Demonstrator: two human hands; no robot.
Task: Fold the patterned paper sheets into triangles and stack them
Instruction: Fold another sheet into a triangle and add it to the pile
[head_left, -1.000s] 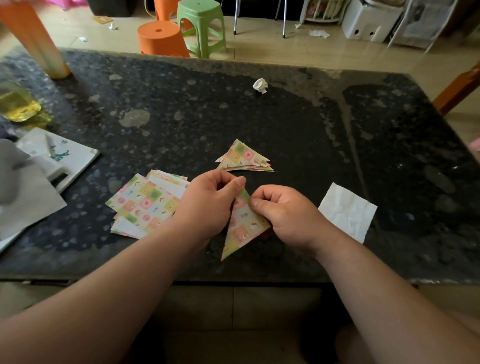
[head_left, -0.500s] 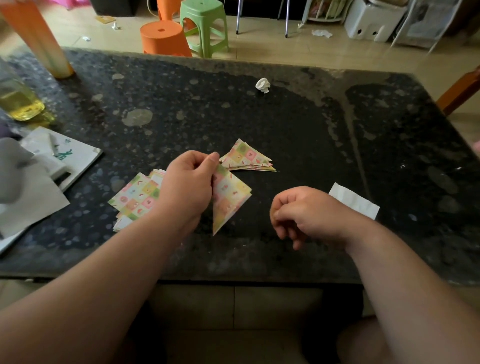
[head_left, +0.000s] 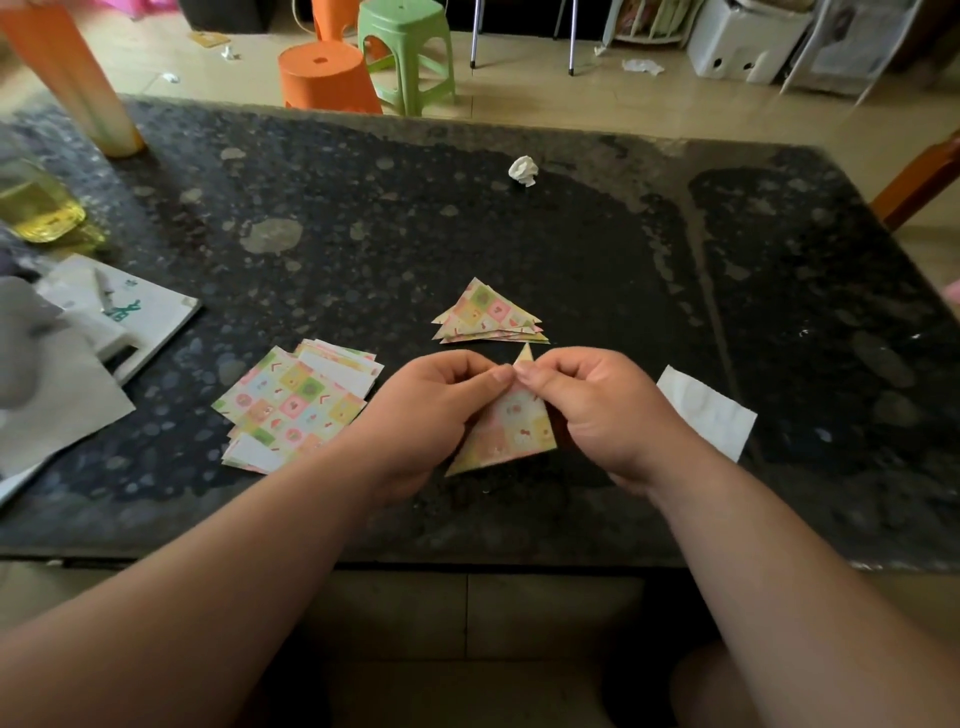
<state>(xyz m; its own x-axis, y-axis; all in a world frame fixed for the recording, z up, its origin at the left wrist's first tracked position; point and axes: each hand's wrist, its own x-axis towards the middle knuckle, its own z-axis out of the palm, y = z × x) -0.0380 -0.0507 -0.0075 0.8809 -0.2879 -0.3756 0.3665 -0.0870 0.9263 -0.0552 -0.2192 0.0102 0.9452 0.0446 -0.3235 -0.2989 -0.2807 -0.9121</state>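
Pinching folded triangle (head_left: 511, 426), both hands

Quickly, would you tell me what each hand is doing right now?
Left hand: pinching the folded paper triangle near its tip.
Right hand: pinching the same triangle.

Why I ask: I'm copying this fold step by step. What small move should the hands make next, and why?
Probably carry the folded triangle forward onto the triangle stack. The left hand and right hand both pinch it near its top corner, it already looks folded, and the stack lies beyond it.
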